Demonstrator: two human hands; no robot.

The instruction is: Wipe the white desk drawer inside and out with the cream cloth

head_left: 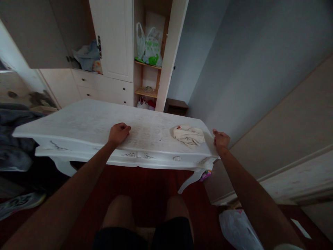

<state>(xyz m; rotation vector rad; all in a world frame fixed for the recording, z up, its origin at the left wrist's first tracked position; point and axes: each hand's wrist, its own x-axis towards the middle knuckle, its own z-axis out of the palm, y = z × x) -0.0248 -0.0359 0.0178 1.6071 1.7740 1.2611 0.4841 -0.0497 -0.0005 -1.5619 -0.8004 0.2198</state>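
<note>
My left hand (119, 133) is closed in a loose fist over the front part of the white table (148, 130), left of its middle; nothing shows in its fingers. Beyond the table's right end is my right hand (221, 139), its fingers curled together, and whether they hold anything is too small to tell. A crumpled cream cloth (189, 134) with a small red mark lies on the right part of the tabletop, between my two hands and closer to the right one. Neither hand touches the cloth.
Behind the table stands a white wardrobe (117, 41) with open doors, plastic bags (153, 50) on a shelf and clothes (90, 57) inside. A grey wall (234, 69) rises at the right. A plastic bag (238, 227) lies on the floor at the lower right. Dark fabric (15, 121) is at the left.
</note>
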